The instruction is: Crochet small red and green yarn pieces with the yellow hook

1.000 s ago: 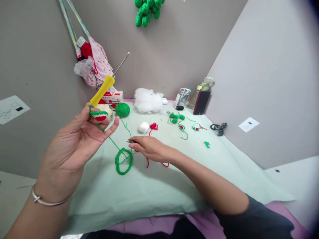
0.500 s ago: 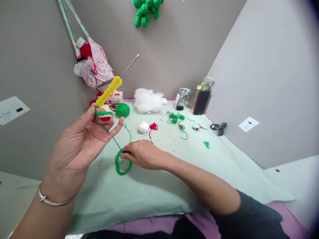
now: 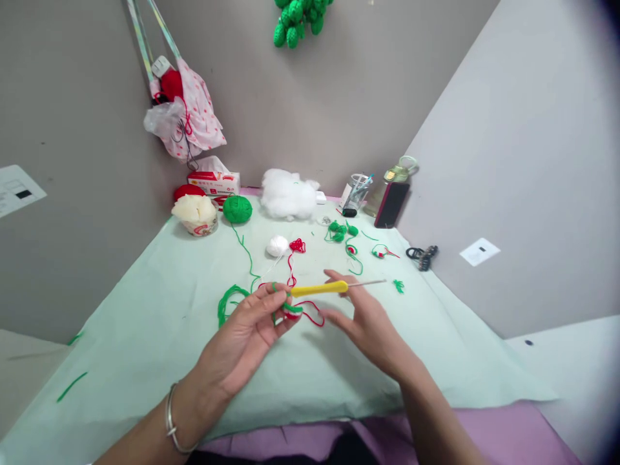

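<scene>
My left hand (image 3: pixel 256 323) is closed on a small crocheted piece (image 3: pixel 292 312) in green, white and red. Its fingers also pinch the end of a crochet hook's yellow handle (image 3: pixel 320 289); the metal shaft points right. A red yarn loop (image 3: pixel 317 316) hangs by the piece. My right hand (image 3: pixel 363 320) is beside the hook, thumb and fingers apart, with its fingertips partly hidden behind the handle. Left of the hands, a loose coil of green yarn (image 3: pixel 223 303) lies on the cloth, partly covered by my left hand.
A green yarn ball (image 3: pixel 237 210), white yarn ball (image 3: pixel 278 246), red yarn bundle (image 3: pixel 297 245) and white stuffing (image 3: pixel 289 195) are farther back. Small green crocheted pieces (image 3: pixel 338 230) lie right of centre. Behind stand a pen jar (image 3: pixel 356 192), a bottle (image 3: pixel 397 173) and a phone (image 3: pixel 392 204).
My left hand has come down and right with the hook and crocheted piece, the hook now nearly level. My right hand has left the green yarn coil and moved right beside the hook, its fingers opened.
</scene>
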Available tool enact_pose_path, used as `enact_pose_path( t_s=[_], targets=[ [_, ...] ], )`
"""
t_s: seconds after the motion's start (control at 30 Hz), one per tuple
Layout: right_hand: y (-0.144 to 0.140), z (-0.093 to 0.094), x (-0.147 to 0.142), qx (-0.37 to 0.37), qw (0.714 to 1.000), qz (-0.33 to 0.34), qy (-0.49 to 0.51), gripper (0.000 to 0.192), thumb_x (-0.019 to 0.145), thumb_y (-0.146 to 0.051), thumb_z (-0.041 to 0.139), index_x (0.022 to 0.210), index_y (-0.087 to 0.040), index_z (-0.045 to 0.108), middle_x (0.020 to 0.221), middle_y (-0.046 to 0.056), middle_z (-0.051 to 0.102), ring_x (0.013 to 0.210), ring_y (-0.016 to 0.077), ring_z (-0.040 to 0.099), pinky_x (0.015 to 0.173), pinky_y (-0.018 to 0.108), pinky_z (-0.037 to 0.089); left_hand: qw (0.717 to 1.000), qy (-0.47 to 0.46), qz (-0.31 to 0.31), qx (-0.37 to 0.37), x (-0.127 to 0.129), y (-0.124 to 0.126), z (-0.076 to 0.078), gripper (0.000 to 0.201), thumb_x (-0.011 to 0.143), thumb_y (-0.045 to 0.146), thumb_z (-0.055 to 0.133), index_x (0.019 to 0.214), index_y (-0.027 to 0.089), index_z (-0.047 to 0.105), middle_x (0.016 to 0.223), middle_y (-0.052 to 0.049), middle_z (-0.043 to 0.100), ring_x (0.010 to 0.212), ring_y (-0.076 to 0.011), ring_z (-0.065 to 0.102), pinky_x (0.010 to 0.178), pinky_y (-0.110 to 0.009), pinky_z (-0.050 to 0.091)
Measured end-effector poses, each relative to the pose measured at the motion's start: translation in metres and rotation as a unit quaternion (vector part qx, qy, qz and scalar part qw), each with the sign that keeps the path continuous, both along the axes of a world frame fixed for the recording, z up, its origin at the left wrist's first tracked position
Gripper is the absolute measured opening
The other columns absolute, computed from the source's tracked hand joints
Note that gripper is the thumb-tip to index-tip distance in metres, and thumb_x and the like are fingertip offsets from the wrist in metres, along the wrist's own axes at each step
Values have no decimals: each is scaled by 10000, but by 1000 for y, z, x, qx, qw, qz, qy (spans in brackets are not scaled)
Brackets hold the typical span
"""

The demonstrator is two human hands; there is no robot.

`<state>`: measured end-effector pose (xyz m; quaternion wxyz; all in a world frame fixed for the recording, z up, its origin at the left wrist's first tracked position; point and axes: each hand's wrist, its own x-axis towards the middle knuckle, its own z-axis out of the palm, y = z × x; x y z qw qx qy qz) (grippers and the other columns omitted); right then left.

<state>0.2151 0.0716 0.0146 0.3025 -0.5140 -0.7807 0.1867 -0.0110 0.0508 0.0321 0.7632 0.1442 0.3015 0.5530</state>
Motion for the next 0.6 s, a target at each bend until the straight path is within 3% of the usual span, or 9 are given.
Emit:
enact_pose_path(
  t_s=[0.07,0.17,0.27,0.43,0.6],
  targets=[
    [-15,-3,-7,-29,980,91,174,544,944,-519,745,1436,-326,612,1411,98,693,1021,230,747,934,403,617,999,17,-35,19,14,-3,-8,152,764,181,926,833,165,791,855,3,740,801,-123,688,802,-253,594],
    [-27,-4,-25,19,941,90,327,263,1026,-404,671,1274,-354,742,1045,14,772,913,162,729,821,289,609,993,68,-71,69,26,-4,-15,123,814,248,897,866,176,812,877,-16,755,866,-140,679,838,-244,545],
    [-26,-5,-36,64,924,42,375,183,1049,-282,636,1081,-309,815,854,-12,745,793,123,700,734,232,583,983,120,-90,108,29,-4,-16,132,841,263,873,949,203,828,906,-12,755,892,-147,657,887,-265,506],
    [-25,-14,-36,103,909,-20,404,178,1043,-283,645,1075,-305,819,865,-12,782,763,121,721,711,234,592,970,170,-121,122,30,-4,-20,232,801,284,909,1017,253,831,849,22,704,861,-139,626,867,-264,461],
    [-31,-22,-32,78,886,-66,452,192,1058,-288,622,1083,-309,811,861,-15,786,774,124,735,759,259,599,961,204,-140,126,33,-4,-25,339,841,349,878,1167,282,811,779,38,677,751,-129,563,708,-258,415]
  ],
)
